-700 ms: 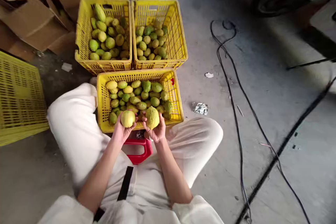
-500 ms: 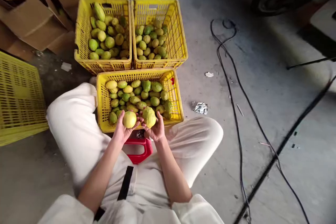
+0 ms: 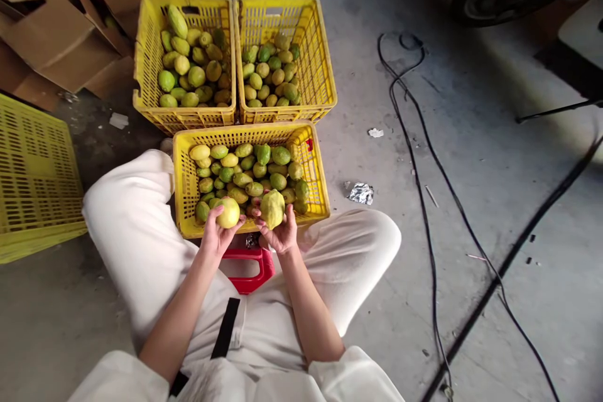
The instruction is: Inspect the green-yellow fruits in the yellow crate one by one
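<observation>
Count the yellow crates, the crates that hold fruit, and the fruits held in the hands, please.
Yellow crates: 4 (near, back left, back right, upturned one)
Crates with fruit: 3
Fruits in hands: 2, left hand holds a round fruit, right hand a bumpy fruit
Total: 4 crates, 2 held fruits

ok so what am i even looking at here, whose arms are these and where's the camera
The camera sits on a person's head, looking down at their own arms and lap. They sit on a concrete floor with three yellow crates of green-yellow fruit in front: the near crate, a far left crate and a far right crate. The left hand holds a round yellow fruit; the right hand holds a bumpy greenish fruit, both over the near crate's front edge. Black cables and flattened cardboard lie nearby.
</observation>
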A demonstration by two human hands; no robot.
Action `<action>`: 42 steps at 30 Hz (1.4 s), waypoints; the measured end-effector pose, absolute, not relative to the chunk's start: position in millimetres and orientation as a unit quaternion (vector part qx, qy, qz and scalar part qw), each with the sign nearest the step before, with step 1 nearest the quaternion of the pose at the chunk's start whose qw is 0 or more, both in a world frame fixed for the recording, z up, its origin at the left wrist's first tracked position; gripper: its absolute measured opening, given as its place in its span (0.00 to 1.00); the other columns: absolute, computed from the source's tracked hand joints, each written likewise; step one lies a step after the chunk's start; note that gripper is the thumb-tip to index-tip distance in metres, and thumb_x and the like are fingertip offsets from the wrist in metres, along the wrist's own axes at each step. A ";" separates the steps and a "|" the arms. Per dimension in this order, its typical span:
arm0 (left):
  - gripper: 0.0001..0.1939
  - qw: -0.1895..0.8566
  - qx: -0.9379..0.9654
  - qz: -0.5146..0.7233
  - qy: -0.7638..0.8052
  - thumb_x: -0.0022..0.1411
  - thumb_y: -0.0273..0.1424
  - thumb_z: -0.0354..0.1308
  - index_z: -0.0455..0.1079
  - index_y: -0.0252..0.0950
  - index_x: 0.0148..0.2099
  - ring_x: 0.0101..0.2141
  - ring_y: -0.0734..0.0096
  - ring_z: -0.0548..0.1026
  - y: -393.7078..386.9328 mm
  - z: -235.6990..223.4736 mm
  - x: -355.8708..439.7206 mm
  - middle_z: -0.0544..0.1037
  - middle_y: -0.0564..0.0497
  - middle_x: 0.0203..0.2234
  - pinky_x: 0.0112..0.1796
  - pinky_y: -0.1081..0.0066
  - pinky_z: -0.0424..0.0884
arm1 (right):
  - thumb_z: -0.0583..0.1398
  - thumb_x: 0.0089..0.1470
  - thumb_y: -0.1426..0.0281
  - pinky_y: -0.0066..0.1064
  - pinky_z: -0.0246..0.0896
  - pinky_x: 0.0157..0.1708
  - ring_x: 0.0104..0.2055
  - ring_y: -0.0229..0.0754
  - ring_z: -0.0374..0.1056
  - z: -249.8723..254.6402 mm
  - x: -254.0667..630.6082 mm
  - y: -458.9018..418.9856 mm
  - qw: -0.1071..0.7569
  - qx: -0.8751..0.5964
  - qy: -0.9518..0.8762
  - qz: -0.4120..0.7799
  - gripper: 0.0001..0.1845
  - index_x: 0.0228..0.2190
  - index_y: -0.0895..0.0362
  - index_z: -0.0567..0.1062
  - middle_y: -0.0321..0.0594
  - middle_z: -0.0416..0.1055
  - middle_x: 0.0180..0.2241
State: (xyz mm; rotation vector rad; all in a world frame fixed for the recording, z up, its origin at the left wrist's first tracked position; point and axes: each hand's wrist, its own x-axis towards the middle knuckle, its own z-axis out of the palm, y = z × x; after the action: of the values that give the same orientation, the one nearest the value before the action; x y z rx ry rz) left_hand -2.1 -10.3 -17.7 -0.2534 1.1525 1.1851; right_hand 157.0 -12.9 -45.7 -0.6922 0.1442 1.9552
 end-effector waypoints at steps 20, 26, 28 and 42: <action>0.08 0.702 -0.089 0.487 0.512 0.58 0.29 0.67 0.74 0.37 0.40 0.37 0.64 0.83 -8.9 -19.8 1.0 0.83 0.47 0.36 0.41 0.65 0.84 | 0.62 0.57 0.46 0.39 0.80 0.33 0.45 0.50 0.77 -46.2 156.6 -6.3 0.471 -0.317 0.026 0.823 0.25 0.40 0.55 0.78 0.47 0.80 0.43; 0.09 0.696 -0.120 0.481 0.520 0.59 0.31 0.66 0.73 0.38 0.42 0.46 0.55 0.83 -7.3 -13.9 0.7 0.81 0.49 0.32 0.50 0.56 0.82 | 0.60 0.60 0.59 0.49 0.80 0.47 0.48 0.49 0.77 -43.8 158.0 -4.0 0.495 -0.312 0.059 0.809 0.16 0.45 0.53 0.76 0.42 0.81 0.42; 0.09 0.701 -0.100 0.477 0.519 0.62 0.36 0.64 0.74 0.38 0.41 0.48 0.52 0.82 -6.3 -12.8 0.6 0.81 0.47 0.32 0.49 0.54 0.82 | 0.61 0.59 0.60 0.48 0.81 0.46 0.49 0.49 0.77 -46.3 159.9 -6.0 0.499 -0.319 0.066 0.803 0.18 0.49 0.52 0.75 0.41 0.81 0.41; 0.17 0.724 -0.022 0.446 0.526 0.53 0.40 0.72 0.73 0.37 0.40 0.37 0.57 0.84 -7.2 -15.2 0.2 0.82 0.47 0.34 0.24 0.73 0.79 | 0.63 0.55 0.55 0.47 0.81 0.44 0.52 0.54 0.77 -42.1 156.9 -4.7 0.488 -0.334 0.044 0.805 0.22 0.46 0.54 0.76 0.46 0.81 0.44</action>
State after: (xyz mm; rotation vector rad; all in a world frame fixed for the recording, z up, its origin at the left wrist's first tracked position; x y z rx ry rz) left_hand 0.2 -7.2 -15.2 -0.0483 1.1613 0.9833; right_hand 156.9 -4.7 -42.1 -0.8121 0.1074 1.9566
